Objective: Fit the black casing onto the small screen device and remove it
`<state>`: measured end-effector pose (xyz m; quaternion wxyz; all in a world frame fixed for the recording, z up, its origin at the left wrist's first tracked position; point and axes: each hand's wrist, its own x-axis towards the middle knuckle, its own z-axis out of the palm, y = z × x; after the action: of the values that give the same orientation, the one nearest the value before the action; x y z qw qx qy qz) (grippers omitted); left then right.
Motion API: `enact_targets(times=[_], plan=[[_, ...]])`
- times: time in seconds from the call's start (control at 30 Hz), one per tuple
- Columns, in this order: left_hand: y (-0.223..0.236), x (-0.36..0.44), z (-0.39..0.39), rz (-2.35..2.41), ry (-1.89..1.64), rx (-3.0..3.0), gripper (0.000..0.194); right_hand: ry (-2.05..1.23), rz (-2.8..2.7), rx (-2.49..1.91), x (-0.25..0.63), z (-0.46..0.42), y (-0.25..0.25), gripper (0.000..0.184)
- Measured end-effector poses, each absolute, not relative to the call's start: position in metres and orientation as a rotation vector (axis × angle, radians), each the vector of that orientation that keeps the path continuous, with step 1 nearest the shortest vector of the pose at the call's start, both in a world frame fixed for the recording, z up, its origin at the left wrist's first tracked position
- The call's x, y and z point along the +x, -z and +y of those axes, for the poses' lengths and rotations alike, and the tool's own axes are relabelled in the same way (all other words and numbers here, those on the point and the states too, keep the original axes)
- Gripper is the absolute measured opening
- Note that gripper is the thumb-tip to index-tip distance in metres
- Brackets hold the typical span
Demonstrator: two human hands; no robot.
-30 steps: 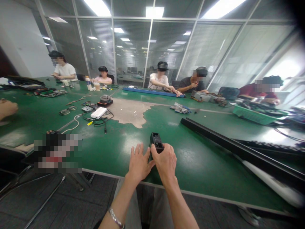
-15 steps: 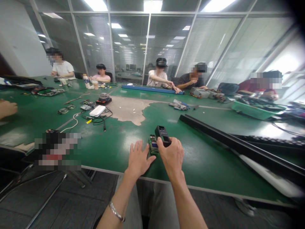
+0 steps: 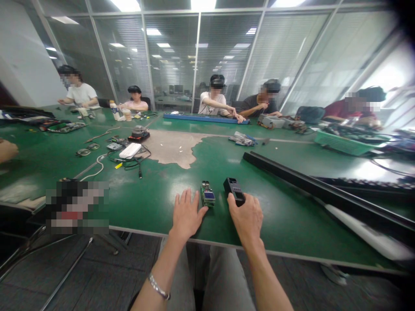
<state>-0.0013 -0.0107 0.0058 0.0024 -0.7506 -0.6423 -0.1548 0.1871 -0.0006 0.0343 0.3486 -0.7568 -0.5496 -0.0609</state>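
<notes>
A small green circuit board [image 3: 207, 193] with a dark blue display lies on the green table in front of me. Flat on the tabletop beside its left edge rests my left hand [image 3: 187, 214], fingers spread, the thumb tip close to the board's near corner. My right hand [image 3: 247, 212] grips the near end of a black plastic casing [image 3: 232, 185], thumb on its left side. Rectangular cutouts and a row of small marks show on the casing's upper face. A gap of bare tabletop separates the casing from the board.
A long black rail [image 3: 292, 183] slants across the right side. To the left lie a white power bank [image 3: 130, 150] with a black cable and a pair of glasses [image 3: 87, 150]. A green basket [image 3: 345, 144] stands far right. Several people sit across the table.
My right hand has moved the black casing to the right, away from the circuit board, whose display now shows fully. My left hand stays spread beside the board.
</notes>
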Motion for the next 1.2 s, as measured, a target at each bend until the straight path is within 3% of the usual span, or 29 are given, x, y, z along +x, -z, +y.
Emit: enact_targets(times=[0.5,0.8,1.2], plan=[[-0.012,0.002,-0.011,-1.993,0.452,-2.336,0.058,0.159,-1.525,-2.01,0.188,0.001,-0.015,0.043],[-0.011,0.003,-0.01,-1.98,0.418,-2.329,0.056,0.199,-1.549,-1.953,0.188,-0.002,-0.009,0.072],[-0.02,-0.002,-0.007,-1.948,0.374,-2.429,0.059,0.127,-1.524,-1.959,0.188,-0.003,-0.013,0.07]])
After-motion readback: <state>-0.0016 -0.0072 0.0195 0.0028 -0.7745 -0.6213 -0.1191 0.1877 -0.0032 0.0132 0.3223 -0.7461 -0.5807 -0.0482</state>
